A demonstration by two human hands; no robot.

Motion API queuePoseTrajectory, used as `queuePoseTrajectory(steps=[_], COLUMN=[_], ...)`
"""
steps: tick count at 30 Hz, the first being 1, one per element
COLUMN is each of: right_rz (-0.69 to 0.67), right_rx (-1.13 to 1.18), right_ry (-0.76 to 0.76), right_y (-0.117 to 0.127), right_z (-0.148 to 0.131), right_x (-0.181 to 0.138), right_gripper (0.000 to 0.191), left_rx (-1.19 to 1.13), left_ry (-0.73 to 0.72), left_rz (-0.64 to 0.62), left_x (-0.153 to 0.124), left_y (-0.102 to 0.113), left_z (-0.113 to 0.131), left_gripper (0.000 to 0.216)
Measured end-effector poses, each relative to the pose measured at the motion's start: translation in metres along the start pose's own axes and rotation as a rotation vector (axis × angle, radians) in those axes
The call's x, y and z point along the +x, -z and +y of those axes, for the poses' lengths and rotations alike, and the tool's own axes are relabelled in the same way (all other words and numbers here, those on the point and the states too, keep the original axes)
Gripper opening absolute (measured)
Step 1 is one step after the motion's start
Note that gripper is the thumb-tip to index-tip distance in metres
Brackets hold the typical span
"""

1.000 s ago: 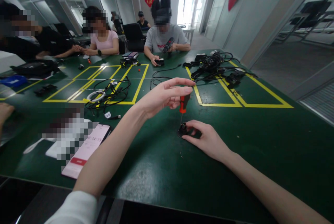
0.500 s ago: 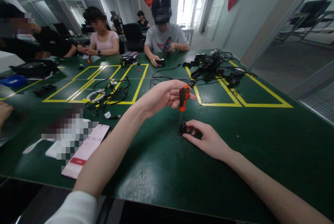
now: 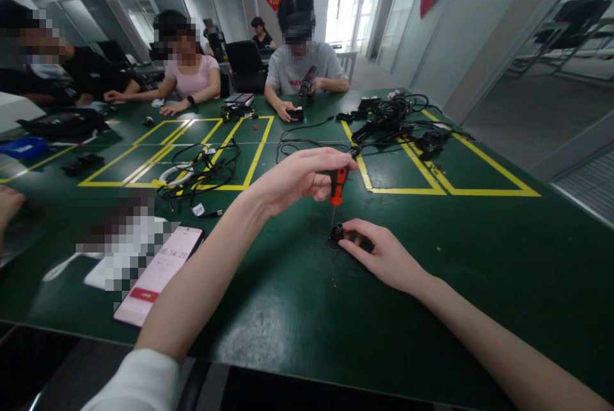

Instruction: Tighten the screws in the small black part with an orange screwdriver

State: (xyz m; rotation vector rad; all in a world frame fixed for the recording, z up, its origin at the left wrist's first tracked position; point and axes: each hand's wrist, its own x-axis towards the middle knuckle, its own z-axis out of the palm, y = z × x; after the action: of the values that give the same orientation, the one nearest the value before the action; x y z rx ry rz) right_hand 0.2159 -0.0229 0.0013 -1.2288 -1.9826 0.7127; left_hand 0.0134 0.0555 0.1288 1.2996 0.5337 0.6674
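Observation:
My left hand (image 3: 316, 171) is closed around the top of an orange and black screwdriver (image 3: 338, 188), held upright with its thin shaft pointing down. The shaft's lower end meets a small round black part (image 3: 336, 236) on the green table (image 3: 288, 309); exactly where the tip sits is too small to tell. Thumb and fingers of my right hand (image 3: 378, 251) pinch this black part from the right side and keep it against the tabletop.
Left of my forearm lies a phone (image 3: 165, 270) with its screen lit. Coiled cables (image 3: 206, 168) lie beyond it, and a heap of black cables (image 3: 393, 117) is at the back right. Across the table a person (image 3: 307, 66) holds a power tool (image 3: 308, 82).
My left fingers have shifted over the screwdriver's handle, with the palm now flatter across its top. The right hand stays nearly still. A person at the back left has lowered a hand to the table.

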Motion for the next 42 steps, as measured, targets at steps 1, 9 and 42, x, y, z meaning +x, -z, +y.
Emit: queuePoseTrajectory(steps=[1,9,42], right_rz=[-0.002,-0.004,-0.006], right_rx=[-0.002,0.008,-0.009], right_ry=[0.006,-0.005,-0.003], right_y=[0.0,-0.0011,-0.0006], right_z=[-0.0003,0.0022,0.0015], right_x=[0.0002,-0.0001,-0.0005], right_gripper=[0.016,0.018,0.019], left_rx=[-0.011,0.011,0.049], left_ry=[0.004,0.007,-0.011], left_rz=[-0.021,-0.016,-0.049], left_x=[0.0001,0.0024,-0.001], left_y=[0.0007,0.0014,0.0007], left_z=[-0.0001,-0.0036,-0.001], left_gripper=[0.028,0.025,0.033])
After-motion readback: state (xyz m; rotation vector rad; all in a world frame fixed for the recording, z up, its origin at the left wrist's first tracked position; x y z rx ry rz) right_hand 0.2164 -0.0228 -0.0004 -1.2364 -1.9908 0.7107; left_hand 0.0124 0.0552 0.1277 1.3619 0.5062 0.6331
